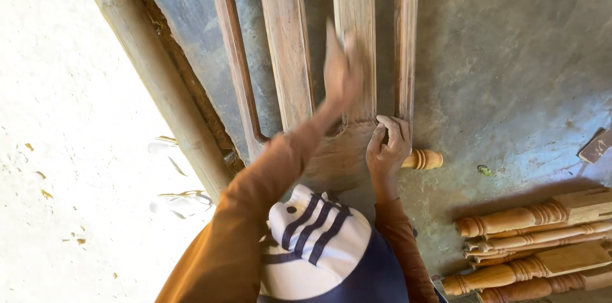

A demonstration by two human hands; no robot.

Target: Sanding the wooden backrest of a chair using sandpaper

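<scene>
A wooden panel (pixel 287 48) with long rounded slots lies on the grey floor in front of me. My left hand (pixel 341 70) reaches out over one of its middle slats; it is motion-blurred, and I cannot tell whether it holds anything. My right hand (pixel 389 144) sits on the panel's lower right corner, fingers bent and pressing on the frame edge. Both arms wear orange-brown sleeves. A white and navy striped cloth (pixel 319 233) lies below my arms and hides the panel's near end.
Several turned wooden legs (pixel 535 245) are stacked at the lower right. One short turned piece (pixel 422 159) lies just right of my right hand. A long timber beam (pixel 159 80) runs diagonally at the left, with a pale sunlit floor (pixel 70 150) beyond it.
</scene>
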